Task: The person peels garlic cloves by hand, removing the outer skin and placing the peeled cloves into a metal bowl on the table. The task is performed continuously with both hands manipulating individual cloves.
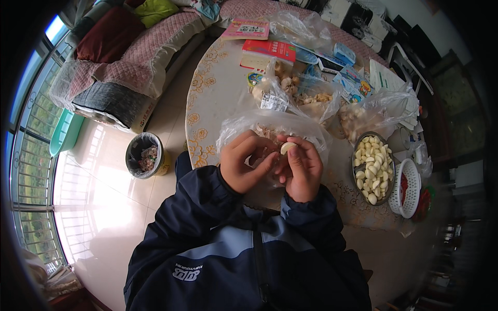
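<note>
Between the thumb and fingers of my right hand is a pale peeled garlic clove. Close beside it on the left, my left hand has its thumb and forefinger curled towards each other; whether something small is between them I cannot tell. Both hands are above a clear plastic bag spread on the table, with garlic skins on it. To the right stands a metal bowl filled with peeled garlic cloves. Beyond the spread bag, garlic bulbs sit in another plastic bag.
A white plastic basket with red contents stands right of the bowl. Another bag of garlic, a red book and a pink book lie farther back on the round table. A lined waste bin stands on the floor at left.
</note>
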`<state>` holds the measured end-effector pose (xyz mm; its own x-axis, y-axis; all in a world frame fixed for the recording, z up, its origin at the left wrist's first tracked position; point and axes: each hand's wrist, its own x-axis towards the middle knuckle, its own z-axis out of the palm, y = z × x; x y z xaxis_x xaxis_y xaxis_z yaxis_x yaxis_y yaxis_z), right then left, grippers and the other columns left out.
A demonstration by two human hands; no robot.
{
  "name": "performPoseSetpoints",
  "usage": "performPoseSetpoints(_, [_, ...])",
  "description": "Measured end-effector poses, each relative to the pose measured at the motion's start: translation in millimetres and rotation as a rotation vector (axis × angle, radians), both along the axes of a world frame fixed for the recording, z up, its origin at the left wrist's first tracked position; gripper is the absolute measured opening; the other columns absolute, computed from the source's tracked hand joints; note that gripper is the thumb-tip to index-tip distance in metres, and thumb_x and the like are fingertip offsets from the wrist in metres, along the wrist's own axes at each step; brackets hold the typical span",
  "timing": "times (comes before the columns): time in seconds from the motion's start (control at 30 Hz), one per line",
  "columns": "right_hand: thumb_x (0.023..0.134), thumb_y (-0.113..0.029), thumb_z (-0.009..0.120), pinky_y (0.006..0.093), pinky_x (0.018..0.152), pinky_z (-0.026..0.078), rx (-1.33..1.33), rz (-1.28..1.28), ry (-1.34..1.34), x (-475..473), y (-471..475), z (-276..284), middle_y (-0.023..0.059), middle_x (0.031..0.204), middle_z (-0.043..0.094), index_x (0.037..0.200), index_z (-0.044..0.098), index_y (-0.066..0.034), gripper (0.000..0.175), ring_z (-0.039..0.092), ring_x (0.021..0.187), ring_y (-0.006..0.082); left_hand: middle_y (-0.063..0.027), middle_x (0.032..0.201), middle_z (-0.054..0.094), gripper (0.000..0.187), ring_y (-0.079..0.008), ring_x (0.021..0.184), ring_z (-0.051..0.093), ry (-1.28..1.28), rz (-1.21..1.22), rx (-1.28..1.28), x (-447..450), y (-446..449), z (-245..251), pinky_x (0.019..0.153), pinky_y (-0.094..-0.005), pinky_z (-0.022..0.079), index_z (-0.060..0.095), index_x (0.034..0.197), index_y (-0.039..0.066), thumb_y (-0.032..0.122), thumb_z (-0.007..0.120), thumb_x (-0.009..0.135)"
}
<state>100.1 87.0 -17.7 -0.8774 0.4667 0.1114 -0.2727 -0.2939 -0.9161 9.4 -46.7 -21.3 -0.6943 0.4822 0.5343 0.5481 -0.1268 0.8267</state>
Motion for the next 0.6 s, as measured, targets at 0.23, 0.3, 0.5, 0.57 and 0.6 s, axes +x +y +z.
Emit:
performPoseSetpoints(0.23, [0.099, -0.013, 0.063, 0.0216, 0.052, 0.045, 0.015, 0.000, 0.049, -5.3, 2.6, -4.5, 0.0109, 0.105, 0.071, 0.116, 0.063, -0.0018, 0.020, 0.058, 0.064, 0.0090, -0.0063, 0.080, 0.061, 0.021, -0.0161, 0.067, 0.059, 0.021, -0.055, -0.036, -4.3, -2.6, 8.9, 0.060, -0.0269, 0.046, 0.070, 0.101, 0.003, 0.005, 0.076, 0.081])
performPoseSetpoints(0.3, [0.099, -0.012, 0.064, 0.0218, 0.051, 0.045, 0.031, -0.004, 0.018, -2.2, -0.7, -6.3, 0.0114, 0.105, 0.071, 0.115, 0.064, -0.0013, 0.020, 0.058, 0.062, 0.0090, -0.0058, 0.079, 0.061, 0.020, -0.0148, 0.065, 0.058, -0.014, -0.053, -0.021, 0.0, -4.2, 0.3, 0.059, -0.0259, 0.046, 0.070, 0.101, 0.002, 0.004, 0.076, 0.081])
performPoseSetpoints(0.5, [0.097, -0.015, 0.068, 0.0210, 0.051, 0.044, 0.002, -0.008, -0.104, -1.0, -1.0, 0.4, 0.0078, 0.099, 0.073, 0.114, 0.065, -0.0020, 0.021, 0.057, 0.057, 0.0079, -0.0065, 0.078, 0.061, 0.014, -0.0129, 0.062, 0.057, 0.020, 0.014, 0.007, 1.9, -3.4, 2.6, 0.057, -0.0252, 0.045, 0.070, 0.098, 0.000, 0.000, 0.071, 0.084])
performPoseSetpoints(0.57, [0.096, -0.015, 0.069, 0.0204, 0.051, 0.045, 0.011, -0.006, -0.115, 1.0, -0.8, -2.0, 0.0074, 0.098, 0.073, 0.113, 0.065, -0.0020, 0.022, 0.059, 0.058, 0.0080, -0.0064, 0.077, 0.061, 0.015, -0.0130, 0.060, 0.056, -0.038, 0.026, -0.001, 5.1, -3.3, 3.1, 0.056, -0.0253, 0.044, 0.071, 0.098, 0.000, -0.002, 0.070, 0.083])
performPoseSetpoints(0.6, [0.096, -0.015, 0.069, 0.0203, 0.051, 0.045, 0.013, 0.003, -0.112, -1.3, -0.8, 1.7, 0.0072, 0.098, 0.073, 0.113, 0.065, -0.0019, 0.022, 0.059, 0.058, 0.0080, -0.0060, 0.076, 0.061, 0.015, -0.0125, 0.060, 0.056, -0.041, 0.039, 0.013, 3.8, -2.4, 2.0, 0.056, -0.0251, 0.044, 0.071, 0.097, -0.001, -0.002, 0.070, 0.082])
